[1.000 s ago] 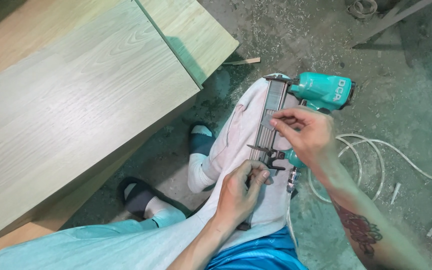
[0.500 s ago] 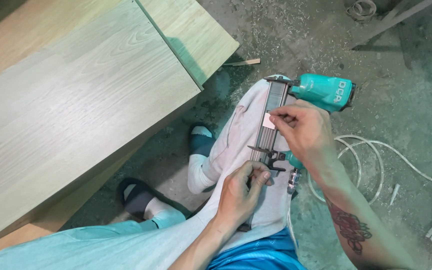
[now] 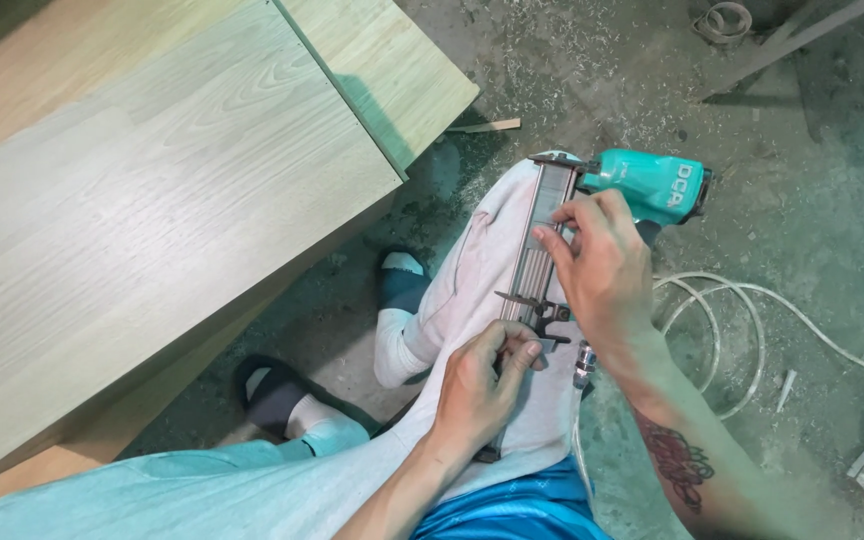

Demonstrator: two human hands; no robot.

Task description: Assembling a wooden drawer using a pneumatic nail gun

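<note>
A large pale wood-grain panel (image 3: 152, 200) is laid across the frame from nine to twelve o'clock, with a second, narrower board (image 3: 392, 60) set just beside its far edge at about twelve o'clock. A dusty concrete floor (image 3: 802, 130) strewn with shavings is seen from one to five o'clock. The person's legs, clad in light grey trousers (image 3: 472, 270), are stretched across the centre, and dark slippers over white socks are seen at seven and eight o'clock. A white air hose (image 3: 732, 300) is coiled on the floor at about four o'clock.

A teal pneumatic nail gun (image 3: 642, 185) is rested on the right thigh, at roughly two o'clock from the centre, with its long metal magazine (image 3: 537, 245) run back along the leg towards the body. The right hand (image 3: 602, 270) is laid over the magazine just below the teal body, its fingers curled and pinched against the rail near the top; whether something small is held between them cannot be told. The left hand (image 3: 477, 385) is closed around the near end of the magazine at about six o'clock, thumb and fingers wrapped on the dark latch there. A small sliver of wood (image 3: 487, 126) is left on the floor at one o'clock.
</note>
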